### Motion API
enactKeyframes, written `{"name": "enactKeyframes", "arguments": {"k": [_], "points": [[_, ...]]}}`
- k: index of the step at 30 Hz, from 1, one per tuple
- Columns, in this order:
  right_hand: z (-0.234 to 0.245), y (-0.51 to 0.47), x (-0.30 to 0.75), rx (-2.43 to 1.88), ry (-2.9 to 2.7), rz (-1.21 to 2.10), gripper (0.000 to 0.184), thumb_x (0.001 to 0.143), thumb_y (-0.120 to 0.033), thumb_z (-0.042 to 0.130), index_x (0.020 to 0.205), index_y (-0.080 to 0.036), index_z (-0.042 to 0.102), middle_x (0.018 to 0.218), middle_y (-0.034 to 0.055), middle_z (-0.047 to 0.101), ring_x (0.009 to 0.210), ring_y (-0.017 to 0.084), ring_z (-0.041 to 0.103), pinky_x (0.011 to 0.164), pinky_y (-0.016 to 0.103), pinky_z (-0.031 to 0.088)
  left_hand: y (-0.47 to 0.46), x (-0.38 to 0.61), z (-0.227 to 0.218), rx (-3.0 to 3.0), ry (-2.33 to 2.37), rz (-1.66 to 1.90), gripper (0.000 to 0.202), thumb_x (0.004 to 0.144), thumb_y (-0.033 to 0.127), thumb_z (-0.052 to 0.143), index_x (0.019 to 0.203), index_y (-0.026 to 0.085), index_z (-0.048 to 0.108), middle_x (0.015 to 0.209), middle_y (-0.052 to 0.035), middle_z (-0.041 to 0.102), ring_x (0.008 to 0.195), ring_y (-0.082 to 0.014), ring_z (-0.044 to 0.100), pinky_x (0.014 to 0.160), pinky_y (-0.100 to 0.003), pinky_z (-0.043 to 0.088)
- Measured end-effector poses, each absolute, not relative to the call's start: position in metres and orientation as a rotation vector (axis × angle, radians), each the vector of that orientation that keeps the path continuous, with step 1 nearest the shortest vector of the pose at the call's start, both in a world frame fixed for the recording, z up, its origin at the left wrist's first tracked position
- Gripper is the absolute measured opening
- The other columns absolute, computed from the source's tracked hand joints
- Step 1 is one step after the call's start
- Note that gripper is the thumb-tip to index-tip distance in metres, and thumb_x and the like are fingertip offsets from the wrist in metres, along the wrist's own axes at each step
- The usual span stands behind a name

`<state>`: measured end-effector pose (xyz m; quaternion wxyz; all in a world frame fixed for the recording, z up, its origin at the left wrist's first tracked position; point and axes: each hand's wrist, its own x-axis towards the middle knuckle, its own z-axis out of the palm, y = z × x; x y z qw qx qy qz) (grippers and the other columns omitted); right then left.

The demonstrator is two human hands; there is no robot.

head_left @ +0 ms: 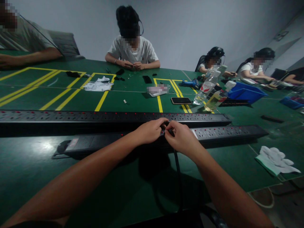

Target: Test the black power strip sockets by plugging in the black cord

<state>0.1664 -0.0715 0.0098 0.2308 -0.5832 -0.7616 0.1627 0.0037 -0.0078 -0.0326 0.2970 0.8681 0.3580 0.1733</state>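
Observation:
A long black power strip (220, 133) with rows of sockets and red marks lies crosswise in front of me. My left hand (150, 130) rests over its middle, fingers curled on it, with the index finger and thumb reaching toward the other hand. Right beside it, my right hand (181, 136) is closed in a pinch just above the sockets. What sits between those fingertips is small and hidden. A black cable (177, 167) hangs down below my right hand toward the table's near edge. Just behind lies a second, longer black power strip (95, 117), parallel to the first.
On the green table (133, 104) stand two bottles, one clear (205, 90) and one with yellowish liquid (216, 100), near a phone (181, 100) and a blue bin (247, 91). A white glove (276, 160) lies at right. Several people (134, 50) sit across the table.

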Motion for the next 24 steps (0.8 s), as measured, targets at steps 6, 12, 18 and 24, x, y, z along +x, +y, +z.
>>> {"name": "enactKeyframes", "arguments": {"k": [6, 12, 18, 24], "points": [[0.010, -0.067, 0.163, -1.668, -2.169, 0.410, 0.008, 0.082, -0.022, 0.053, 0.078, -0.021, 0.060, 0.069, 0.0036, 0.065, 0.059, 0.016, 0.056, 0.054, 0.026, 0.031, -0.008, 0.002, -0.027, 2.363, 1.031, 0.349, 0.040, 0.086, 0.020, 0.041, 0.123, 0.021, 0.055, 0.125, -0.0070, 0.063, 0.113, -0.0229, 0.060, 0.095, -0.036, 0.045], [0.000, -0.062, 0.165, -1.654, -2.205, 0.417, 0.008, 0.081, -0.021, 0.052, 0.076, -0.021, 0.058, 0.069, 0.0038, 0.065, 0.060, 0.016, 0.055, 0.053, 0.025, 0.030, -0.010, 0.004, -0.025, 2.433, 1.070, 0.272, 0.037, 0.087, 0.019, 0.037, 0.115, 0.021, 0.061, 0.117, -0.0069, 0.068, 0.104, -0.0231, 0.063, 0.089, -0.036, 0.047], [0.001, -0.062, 0.166, -1.671, -2.179, 0.416, 0.010, 0.085, -0.027, 0.052, 0.078, -0.021, 0.057, 0.068, 0.0034, 0.063, 0.059, 0.016, 0.054, 0.052, 0.025, 0.028, -0.010, -0.001, -0.020, 2.507, 0.940, 0.104, 0.031, 0.088, 0.023, 0.039, 0.104, 0.020, 0.066, 0.110, -0.0076, 0.071, 0.098, -0.0230, 0.065, 0.087, -0.032, 0.047], [-0.010, -0.061, 0.175, -1.531, -2.036, 0.665, 0.020, 0.087, -0.036, 0.052, 0.077, -0.020, 0.058, 0.056, -0.0029, 0.050, 0.051, 0.012, 0.043, 0.049, 0.024, 0.025, -0.003, -0.006, -0.020, 2.457, 0.849, 0.142, 0.034, 0.093, 0.030, 0.035, 0.105, 0.020, 0.066, 0.108, -0.0055, 0.071, 0.096, -0.0195, 0.064, 0.084, -0.028, 0.045]]}}
